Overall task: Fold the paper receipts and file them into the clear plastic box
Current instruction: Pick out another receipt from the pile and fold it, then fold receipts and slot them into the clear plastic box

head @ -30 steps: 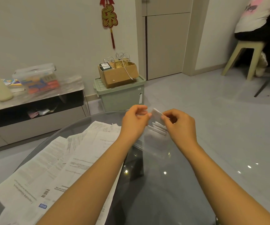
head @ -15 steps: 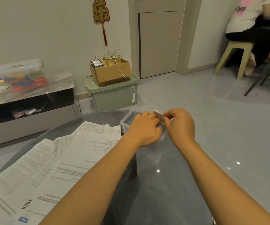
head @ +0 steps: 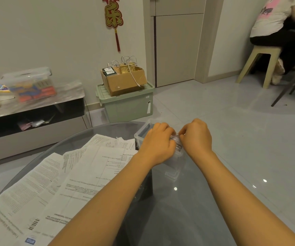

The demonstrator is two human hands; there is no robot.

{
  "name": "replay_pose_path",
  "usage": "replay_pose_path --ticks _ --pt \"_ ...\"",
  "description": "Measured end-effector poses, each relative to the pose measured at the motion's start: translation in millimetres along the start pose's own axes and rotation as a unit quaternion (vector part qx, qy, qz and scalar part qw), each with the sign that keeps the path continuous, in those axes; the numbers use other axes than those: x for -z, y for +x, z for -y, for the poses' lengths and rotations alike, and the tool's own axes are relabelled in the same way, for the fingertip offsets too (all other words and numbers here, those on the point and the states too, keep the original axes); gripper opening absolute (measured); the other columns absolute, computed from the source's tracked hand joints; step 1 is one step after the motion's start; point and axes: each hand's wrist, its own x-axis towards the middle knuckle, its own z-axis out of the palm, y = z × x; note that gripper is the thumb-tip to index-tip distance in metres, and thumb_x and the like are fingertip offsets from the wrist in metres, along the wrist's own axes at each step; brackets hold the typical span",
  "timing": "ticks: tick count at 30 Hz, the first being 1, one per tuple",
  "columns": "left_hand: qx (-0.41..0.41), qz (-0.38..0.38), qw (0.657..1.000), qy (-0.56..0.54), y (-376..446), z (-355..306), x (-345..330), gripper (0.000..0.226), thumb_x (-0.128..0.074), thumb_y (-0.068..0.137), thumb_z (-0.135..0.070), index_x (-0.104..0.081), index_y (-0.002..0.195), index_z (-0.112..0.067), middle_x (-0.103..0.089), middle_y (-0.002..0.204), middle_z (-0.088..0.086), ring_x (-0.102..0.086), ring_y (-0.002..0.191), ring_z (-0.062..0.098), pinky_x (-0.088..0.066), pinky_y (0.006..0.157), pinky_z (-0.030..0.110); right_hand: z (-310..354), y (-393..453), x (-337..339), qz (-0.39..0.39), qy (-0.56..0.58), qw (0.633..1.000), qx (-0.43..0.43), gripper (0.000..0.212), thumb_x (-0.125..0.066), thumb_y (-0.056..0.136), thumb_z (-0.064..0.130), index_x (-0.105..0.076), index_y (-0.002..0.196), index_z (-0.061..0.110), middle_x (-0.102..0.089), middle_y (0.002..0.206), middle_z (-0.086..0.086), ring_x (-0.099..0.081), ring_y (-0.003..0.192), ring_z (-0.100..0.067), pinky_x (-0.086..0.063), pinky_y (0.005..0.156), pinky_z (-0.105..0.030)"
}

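Note:
The clear plastic box (head: 142, 134) stands at the far edge of the round glass table (head: 187, 210). Both my hands are over it. My left hand (head: 158, 142) lies on top of the box with fingers curled down round the folded receipts (head: 177, 143) standing inside. My right hand (head: 197, 136) is just to the right, its fingertips pinching a folded receipt down among the others; that receipt is mostly hidden by my fingers. A spread of unfolded paper receipts (head: 75, 174) covers the left half of the table.
A clear lid (head: 172, 174) lies on the glass just in front of the box. Beyond the table are a green storage bin (head: 129, 107) with a cardboard box on it, a low cabinet (head: 33, 121) at left, and a person seated on a stool (head: 260, 55) at far right.
My hands have dropped from above the table edge down onto the box. The folded receipt in my right hand went from held up in the air to down inside the box.

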Motion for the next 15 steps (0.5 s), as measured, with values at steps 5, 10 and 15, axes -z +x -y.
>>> replay_pose_path --ticks 5,10,15 --pt "-0.015 0.061 0.996 0.068 3 -3 -1 0.061 -0.022 0.077 -0.032 -0.054 0.127 -0.017 -0.053 0.127 -0.001 -0.041 0.117 0.016 -0.031 0.095 0.033 -2 2 3 0.052 -0.011 0.999 -0.010 0.020 -0.055 0.088 0.008 -0.071 0.099 0.005 -0.047 0.113 -0.012 -0.044 0.111 -0.028 -0.043 0.080 -0.034" --pt "-0.002 0.102 0.987 0.121 5 -5 1 0.066 -0.014 0.079 -0.035 -0.052 0.131 -0.020 -0.050 0.132 -0.001 -0.039 0.121 0.017 -0.027 0.098 0.036 -7 -1 9 0.051 0.073 0.996 -0.014 0.020 -0.054 0.091 0.012 -0.070 0.103 0.007 -0.046 0.119 -0.015 -0.049 0.112 -0.030 -0.041 0.083 -0.030" --pt "0.017 0.050 0.997 0.050 1 -9 10 0.064 -0.020 0.078 -0.032 -0.052 0.132 -0.015 -0.052 0.135 0.002 -0.042 0.126 0.017 -0.019 0.108 0.031 -14 -5 11 0.055 0.123 0.991 -0.002 0.019 -0.056 0.091 0.014 -0.071 0.102 0.010 -0.053 0.113 -0.013 -0.052 0.099 -0.021 -0.034 0.075 -0.020"
